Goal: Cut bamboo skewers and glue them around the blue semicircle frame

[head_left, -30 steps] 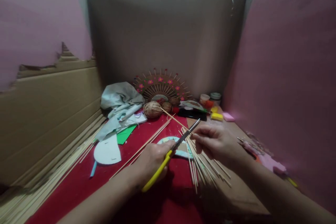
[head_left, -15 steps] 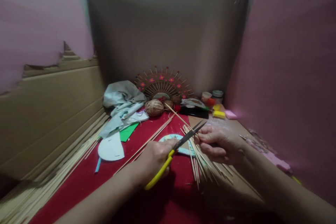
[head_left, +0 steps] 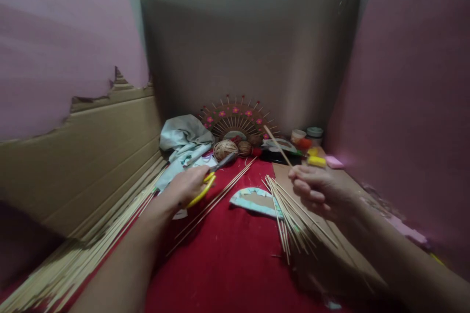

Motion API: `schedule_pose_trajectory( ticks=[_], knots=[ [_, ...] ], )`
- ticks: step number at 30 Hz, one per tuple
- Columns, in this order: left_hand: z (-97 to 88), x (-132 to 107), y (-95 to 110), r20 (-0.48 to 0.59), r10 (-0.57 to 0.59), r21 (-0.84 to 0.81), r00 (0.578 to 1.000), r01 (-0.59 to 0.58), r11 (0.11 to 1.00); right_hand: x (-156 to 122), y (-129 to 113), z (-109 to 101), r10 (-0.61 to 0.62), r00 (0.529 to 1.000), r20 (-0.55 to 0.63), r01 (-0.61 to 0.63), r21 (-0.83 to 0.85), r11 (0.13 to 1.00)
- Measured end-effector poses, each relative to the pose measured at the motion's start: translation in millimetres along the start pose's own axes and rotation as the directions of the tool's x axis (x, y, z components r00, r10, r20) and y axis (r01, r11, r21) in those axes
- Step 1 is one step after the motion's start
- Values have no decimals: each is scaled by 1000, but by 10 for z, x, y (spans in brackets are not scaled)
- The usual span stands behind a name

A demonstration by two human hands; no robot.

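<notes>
Scissors [head_left: 210,179], gripped in the left hand [head_left: 189,184], had swung away from the stick [head_left: 278,145] pinched in the right hand [head_left: 319,188].

Holds the bare left forearm [head_left: 134,259] outstretched, with the left hand [head_left: 187,186] left of the turquoise half-round piece [head_left: 257,199], gripping with its back uppermost. Angles the bare right forearm [head_left: 392,257] inward, with the right hand [head_left: 323,191] to the right of that piece, pinching with thumb and curled fingers [head_left: 303,187].
</notes>
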State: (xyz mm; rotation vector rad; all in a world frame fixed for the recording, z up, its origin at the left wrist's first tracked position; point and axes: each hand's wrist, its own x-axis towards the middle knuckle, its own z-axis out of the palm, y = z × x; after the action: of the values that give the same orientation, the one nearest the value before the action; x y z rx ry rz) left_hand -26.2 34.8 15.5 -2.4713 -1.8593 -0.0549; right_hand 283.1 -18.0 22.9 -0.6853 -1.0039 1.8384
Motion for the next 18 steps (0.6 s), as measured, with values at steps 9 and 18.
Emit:
schedule_pose_trajectory(
  ticks=[9, 18],
  knots=[
    [33, -59, 117, -523, 27, -16, 852, -42, 999, -49, 258, 249, 145, 989, -1, -145, -71, 987],
    [108, -262, 874, -699, 531, 242, 479, -540, 806, -76, 332, 293, 235, 971, 38, -230, -103, 968]
  ],
)
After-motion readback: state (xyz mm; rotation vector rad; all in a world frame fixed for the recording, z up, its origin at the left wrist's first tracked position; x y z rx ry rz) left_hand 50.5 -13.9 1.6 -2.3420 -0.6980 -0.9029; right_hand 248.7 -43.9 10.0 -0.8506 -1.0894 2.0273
